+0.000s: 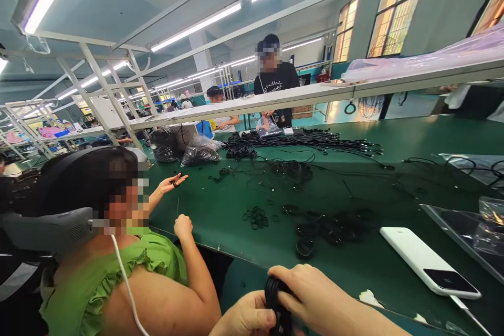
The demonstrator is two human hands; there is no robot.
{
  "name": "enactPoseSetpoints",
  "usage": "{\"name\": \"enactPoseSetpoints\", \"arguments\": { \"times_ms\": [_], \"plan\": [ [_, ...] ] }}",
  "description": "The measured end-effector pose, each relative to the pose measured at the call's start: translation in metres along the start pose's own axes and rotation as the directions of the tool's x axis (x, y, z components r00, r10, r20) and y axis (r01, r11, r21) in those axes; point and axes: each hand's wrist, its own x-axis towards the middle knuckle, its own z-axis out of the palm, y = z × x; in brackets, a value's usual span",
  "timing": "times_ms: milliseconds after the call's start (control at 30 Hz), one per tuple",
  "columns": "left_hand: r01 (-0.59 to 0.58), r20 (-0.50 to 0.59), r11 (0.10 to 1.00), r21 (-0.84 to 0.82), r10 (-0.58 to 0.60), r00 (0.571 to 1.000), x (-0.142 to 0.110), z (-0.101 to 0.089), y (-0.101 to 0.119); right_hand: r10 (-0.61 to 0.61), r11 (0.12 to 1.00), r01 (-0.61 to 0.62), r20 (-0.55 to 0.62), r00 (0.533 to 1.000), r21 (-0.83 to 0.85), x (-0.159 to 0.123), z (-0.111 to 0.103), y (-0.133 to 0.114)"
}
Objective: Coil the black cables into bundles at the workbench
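A long green workbench (236, 220) runs through a factory hall, strewn with black cables (307, 139) and loose black rings (255, 218). A co-worker in a green top (118, 278) sits at left, while another person in a black shirt (274, 81) stands across the bench. A white power bank (429, 260) lies at right. At the near edge, the left hand (246, 317) and right hand (305, 286) both clasp 1 coiled black cable bundle (277, 302)

Green worktable (244, 220), white overhead shelf (299, 95), ceiling tube lights (197, 26), sunlit windows (397, 8)
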Motion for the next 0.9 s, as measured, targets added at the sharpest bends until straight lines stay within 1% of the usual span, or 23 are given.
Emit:
{"name": "enactPoseSetpoints", "arguments": {
  "times_ms": [67,133,167,233,300,333,367,400,467,533,567,667,800,833,900],
  "plan": [
    [-0.013,-0.015,1.000,-0.007,0.013,1.000,0.001,-0.001,-0.002,0.108,0.967,-0.109,0.017,0.994,0.231,-0.002,-0.002,-0.002],
    [-0.021,-0.022,1.000,-0.021,0.020,1.000,0.002,-0.002,-0.005,0.160,0.908,-0.171,0.062,0.985,0.383,-0.003,0.000,-0.003],
    [-0.024,-0.020,0.999,-0.034,0.023,1.000,0.002,-0.003,-0.006,0.152,0.880,-0.180,0.099,0.983,0.440,-0.004,0.001,-0.004],
    [-0.024,-0.009,0.998,-0.061,0.023,1.000,0.000,-0.003,-0.008,0.098,0.826,-0.182,0.182,0.978,0.533,-0.005,0.004,-0.005],
    [-0.021,0.007,0.995,-0.096,0.022,1.000,-0.001,-0.004,-0.008,0.071,0.790,-0.201,0.239,0.968,0.580,-0.006,0.004,-0.006],
    [-0.019,0.016,0.993,-0.114,0.021,1.000,-0.002,-0.004,-0.009,0.064,0.790,-0.201,0.248,0.967,0.580,-0.006,0.004,-0.007],
    [-0.019,0.023,0.991,-0.129,0.022,0.999,-0.002,-0.003,-0.009,0.067,0.810,-0.196,0.245,0.967,0.552,-0.007,0.004,-0.008],
    [-0.021,0.029,0.990,-0.143,0.026,0.999,-0.002,-0.003,-0.009,0.080,0.856,-0.187,0.234,0.969,0.483,-0.007,0.004,-0.010],
    [-0.026,0.038,0.987,-0.156,0.032,0.999,-0.001,-0.002,-0.011,0.116,0.947,-0.172,0.209,0.971,0.273,-0.006,0.004,-0.014],
    [-0.033,0.040,0.988,-0.151,0.039,0.998,0.000,0.000,-0.013,0.153,0.981,-0.171,0.188,0.970,0.087,-0.006,0.006,-0.018],
    [-0.037,0.040,0.988,-0.148,0.043,0.998,0.000,0.000,-0.014,0.163,0.985,-0.169,0.169,0.972,0.022,-0.006,0.008,-0.021],
    [-0.045,0.043,0.989,-0.137,0.051,0.998,-0.001,-0.001,-0.018,0.140,0.989,-0.132,0.123,0.982,-0.067,-0.009,0.015,-0.024],
    [-0.034,0.046,0.991,-0.132,0.041,0.998,-0.004,-0.006,-0.023,0.023,0.985,-0.010,0.073,0.997,-0.175,-0.013,0.031,-0.024],
    [-0.032,0.038,0.990,-0.135,0.038,0.999,-0.004,-0.006,-0.024,0.005,0.981,0.004,0.044,0.999,-0.193,-0.013,0.035,-0.024],
    [-0.027,0.016,0.990,-0.140,0.029,0.999,-0.004,-0.007,-0.028,0.014,0.978,-0.018,-0.022,1.000,-0.207,-0.014,0.041,-0.025]
  ]
}}
